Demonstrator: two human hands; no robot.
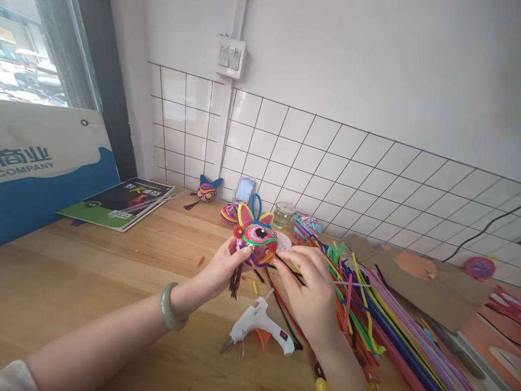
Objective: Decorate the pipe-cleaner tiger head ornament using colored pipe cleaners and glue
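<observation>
My left hand (228, 263) is closed around a round ornament (257, 247) covered in coloured pipe cleaners. The ornament has pink and yellow pointed ears, a big black-and-white eye, a blue loop on top and a dark tassel hanging below. At its right side, my right hand (307, 279) pinches a black pipe cleaner (293, 271), its tip close to the ornament's orange and red edge. Whether that tip touches the ornament is hard to see. Below both hands, a white hot glue gun (258, 326) lies on the wooden table (134, 304).
Bundles of coloured pipe cleaners (391, 320) lie at the right beside a brown cardboard sheet (427, 288). Along the wall stand a blue-eared ornament (207, 189), a striped ball (229, 214), a phone (245, 190) and a glass jar (283, 215). A booklet (122, 203) lies left.
</observation>
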